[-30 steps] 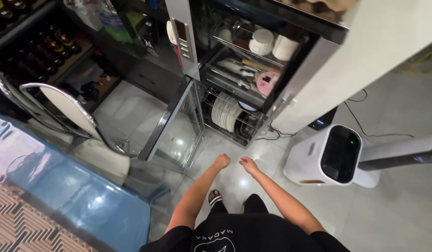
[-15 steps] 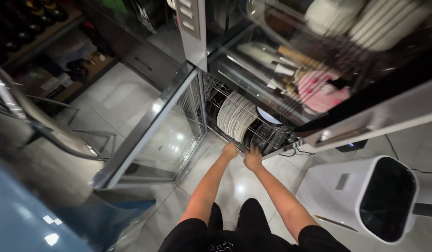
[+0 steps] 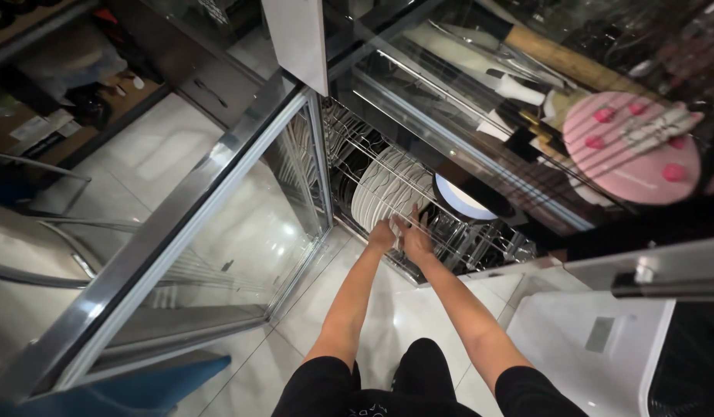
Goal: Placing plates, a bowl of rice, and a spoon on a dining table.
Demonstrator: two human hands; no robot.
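Both arms reach straight out toward 12 o'clock. The left hand (image 3: 384, 232) and right hand (image 3: 416, 237) together pinch one white plate (image 3: 398, 225) in the rack (image 3: 480, 245).

pink lid (image 3: 633, 147) blurred, grip of hands unclear

Both bare arms are stretched forward and down, nearly straight, converging at the wrists. The left hand (image 3: 383, 234) and the right hand (image 3: 416, 235) are held side by side, almost touching. The fingers (image 3: 413, 215) of the right hand appear partly extended; the left hand's grip cannot be made out.
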